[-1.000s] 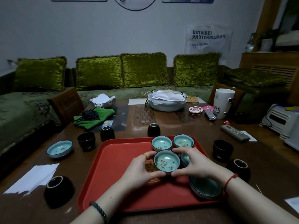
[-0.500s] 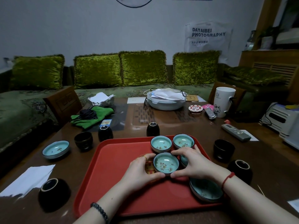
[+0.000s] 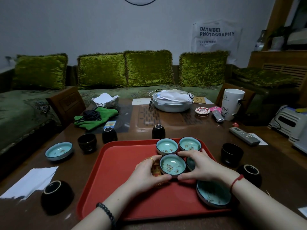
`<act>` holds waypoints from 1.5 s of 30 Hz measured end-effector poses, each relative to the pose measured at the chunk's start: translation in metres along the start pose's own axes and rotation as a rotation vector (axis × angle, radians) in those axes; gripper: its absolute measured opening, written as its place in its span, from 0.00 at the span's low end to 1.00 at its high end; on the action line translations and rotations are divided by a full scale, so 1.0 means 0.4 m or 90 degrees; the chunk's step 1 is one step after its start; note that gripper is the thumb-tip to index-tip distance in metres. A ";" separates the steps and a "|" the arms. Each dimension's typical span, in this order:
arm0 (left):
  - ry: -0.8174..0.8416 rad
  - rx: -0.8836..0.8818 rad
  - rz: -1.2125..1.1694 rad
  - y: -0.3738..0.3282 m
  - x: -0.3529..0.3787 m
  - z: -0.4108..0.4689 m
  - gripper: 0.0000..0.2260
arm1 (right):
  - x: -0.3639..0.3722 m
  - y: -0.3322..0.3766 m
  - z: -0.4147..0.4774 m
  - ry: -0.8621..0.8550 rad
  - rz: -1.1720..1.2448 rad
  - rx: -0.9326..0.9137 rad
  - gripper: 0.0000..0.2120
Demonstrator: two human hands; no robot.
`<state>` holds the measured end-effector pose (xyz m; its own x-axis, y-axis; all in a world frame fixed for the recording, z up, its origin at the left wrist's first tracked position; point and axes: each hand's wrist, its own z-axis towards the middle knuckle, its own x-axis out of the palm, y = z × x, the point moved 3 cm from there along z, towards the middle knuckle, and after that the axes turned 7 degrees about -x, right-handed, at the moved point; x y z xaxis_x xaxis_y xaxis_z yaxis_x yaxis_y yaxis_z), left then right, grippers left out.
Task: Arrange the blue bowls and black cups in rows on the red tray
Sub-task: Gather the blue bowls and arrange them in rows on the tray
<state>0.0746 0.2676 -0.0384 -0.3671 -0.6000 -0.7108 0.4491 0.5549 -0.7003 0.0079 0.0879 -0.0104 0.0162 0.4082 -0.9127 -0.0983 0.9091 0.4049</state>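
- Both hands are clamped on one item: left hand and right hand curl round opposite sides of the front blue bowl, with the thumbs at its near edge and the fingers at its far edge.
- Front blue bowl sits right of centre on the red tray. Whether its base rests on the tray cannot be told.
- Two more bowls stand side by side at the tray's far edge, the rear left bowl and the rear right bowl. Both are upright and just beyond the held one.
- A hidden bowl lies to the right of the held one, mostly covered by the right hand's fingers.
- A wide bowl lies in the tray's near right corner, just beside the right wrist.
- One stray bowl stands off the tray on the desk, to the left.
- Six black cups are counted, all on the desk and none on the tray.
- Left of the tray: near left cup, mid left cup, far left cup.
- Behind the tray: rear cup.
- Right of the tray: far right cup, near right cup.
- Other items on the desk: white paper, green cloth, white mug, remote control.
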 end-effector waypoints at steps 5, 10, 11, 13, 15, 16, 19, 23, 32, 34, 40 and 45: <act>-0.019 0.003 0.037 -0.005 -0.038 -0.017 0.36 | -0.025 0.006 0.006 -0.017 0.017 -0.026 0.44; -0.065 0.025 0.053 -0.017 -0.128 -0.051 0.34 | -0.049 0.068 0.019 -0.047 0.080 -0.087 0.40; -0.075 0.030 0.062 -0.019 -0.149 -0.060 0.34 | -0.052 0.089 0.024 -0.049 0.087 -0.105 0.39; -0.098 0.035 0.077 -0.019 -0.193 -0.079 0.33 | -0.056 0.137 0.038 -0.052 0.083 -0.149 0.37; -0.116 0.033 0.088 -0.012 -0.240 -0.100 0.32 | -0.055 0.191 0.054 -0.061 0.065 -0.193 0.36; -0.124 0.029 0.087 -0.005 -0.265 -0.111 0.31 | -0.054 0.218 0.063 -0.065 0.061 -0.212 0.36; -0.156 0.016 0.087 0.026 -0.342 -0.145 0.30 | -0.038 0.298 0.098 -0.070 0.071 -0.265 0.34; -0.216 -0.021 0.103 0.092 -0.442 -0.186 0.29 | 0.000 0.394 0.164 -0.066 0.104 -0.292 0.32; -0.268 -0.155 0.092 0.295 -0.588 -0.248 0.29 | 0.147 0.563 0.333 -0.019 0.170 -0.299 0.32; -0.269 -0.180 0.092 0.342 -0.598 -0.252 0.30 | 0.181 0.590 0.364 0.005 0.177 -0.296 0.31; -0.258 -0.232 0.066 0.464 -0.605 -0.236 0.31 | 0.279 0.626 0.452 0.067 0.194 -0.244 0.33; -0.235 -0.252 0.059 0.544 -0.605 -0.196 0.33 | 0.347 0.641 0.513 0.077 0.228 -0.216 0.34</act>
<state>0.1972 0.5789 -0.0239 0.0022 -0.6615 -0.7500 0.0990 0.7464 -0.6581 0.1891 0.3947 -0.0218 -0.1911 0.6591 -0.7274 -0.3945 0.6270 0.6718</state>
